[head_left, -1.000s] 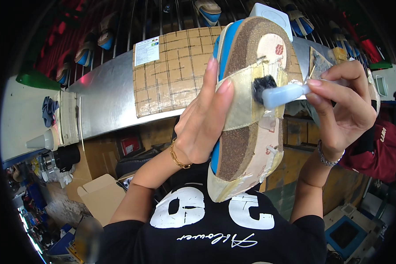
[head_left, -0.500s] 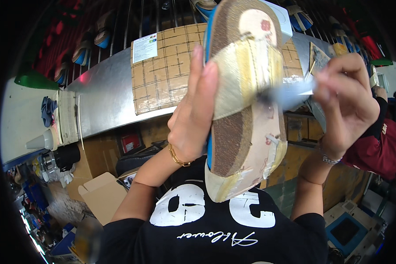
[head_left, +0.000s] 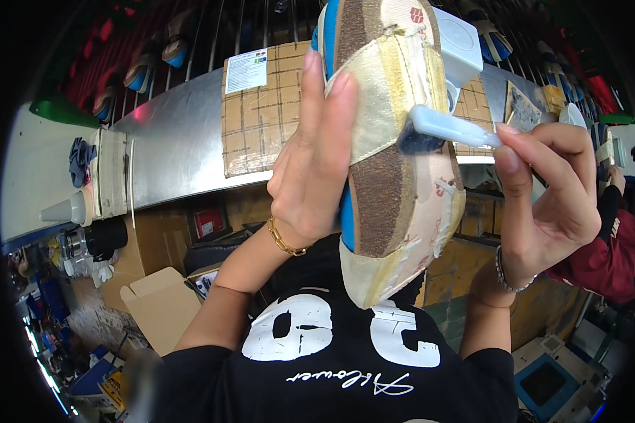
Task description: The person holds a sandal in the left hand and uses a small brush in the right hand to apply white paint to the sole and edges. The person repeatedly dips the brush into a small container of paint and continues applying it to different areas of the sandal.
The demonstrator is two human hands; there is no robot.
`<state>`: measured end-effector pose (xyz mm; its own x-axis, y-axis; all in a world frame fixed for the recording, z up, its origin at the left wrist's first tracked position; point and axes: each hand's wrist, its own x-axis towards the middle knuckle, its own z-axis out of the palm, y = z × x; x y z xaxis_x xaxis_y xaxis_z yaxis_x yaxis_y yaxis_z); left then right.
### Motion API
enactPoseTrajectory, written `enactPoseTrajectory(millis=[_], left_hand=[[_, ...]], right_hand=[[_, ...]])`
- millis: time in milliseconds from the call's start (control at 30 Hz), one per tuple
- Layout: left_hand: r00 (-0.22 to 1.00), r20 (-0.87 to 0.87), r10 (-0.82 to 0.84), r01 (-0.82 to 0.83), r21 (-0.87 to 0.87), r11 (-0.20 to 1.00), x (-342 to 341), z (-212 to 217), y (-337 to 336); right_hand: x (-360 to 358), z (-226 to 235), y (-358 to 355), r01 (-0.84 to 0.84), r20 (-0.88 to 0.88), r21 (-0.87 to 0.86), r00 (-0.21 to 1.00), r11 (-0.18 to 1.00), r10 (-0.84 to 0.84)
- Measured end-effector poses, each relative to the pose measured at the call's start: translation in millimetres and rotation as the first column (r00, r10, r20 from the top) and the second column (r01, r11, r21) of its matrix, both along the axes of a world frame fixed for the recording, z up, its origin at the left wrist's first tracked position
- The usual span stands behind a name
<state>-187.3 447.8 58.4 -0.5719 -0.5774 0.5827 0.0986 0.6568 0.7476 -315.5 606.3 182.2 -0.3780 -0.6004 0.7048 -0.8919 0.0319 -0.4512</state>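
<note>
My left hand [head_left: 310,162] grips the blue edge of a shoe upper on a blue last [head_left: 381,218], its underside turned to the camera. That underside shows a brown insole board, a pale centre strip and cream straps folded over with yellowish glue-like margins. Between the thumb and fingers of my right hand [head_left: 543,183] is the pale handle of a small brush [head_left: 451,128]. The brush's dark bristles touch the underside at the lower edge of the wide cream strap.
Behind the shoe lies a plastic-wrapped cardboard box [head_left: 250,134] on a metal bench [head_left: 166,166]. A white container [head_left: 462,42] stands beside it. More lasted shoes [head_left: 176,49] sit on the rack of bars beyond. At far right is a co-worker's maroon garment [head_left: 614,261].
The brush, blurred earlier, is now sharp, its bristles a little lower and further left on the shoe. The shoe has tilted slightly, and its lower end has shifted right and up.
</note>
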Motion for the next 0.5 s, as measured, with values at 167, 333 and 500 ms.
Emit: enactPoseTrajectory(millis=[167,333,500], left_hand=[[1.000,-0.012,0.012,-0.012,-0.007,1.000,3,4,1],[0.999,-0.029,0.031,-0.031,-0.025,0.999,4,6,1],[0.993,-0.081,0.088,-0.092,-0.053,0.994,2,7,-3]], right_hand=[[-14,-2,0,-0.090,-0.089,-0.039,0.992,0.995,0.086],[-17,-3,7,-0.200,0.066,0.019,0.978,0.980,0.198],[-11,-6,16,-0.233,0.127,0.038,0.966,0.972,0.226]])
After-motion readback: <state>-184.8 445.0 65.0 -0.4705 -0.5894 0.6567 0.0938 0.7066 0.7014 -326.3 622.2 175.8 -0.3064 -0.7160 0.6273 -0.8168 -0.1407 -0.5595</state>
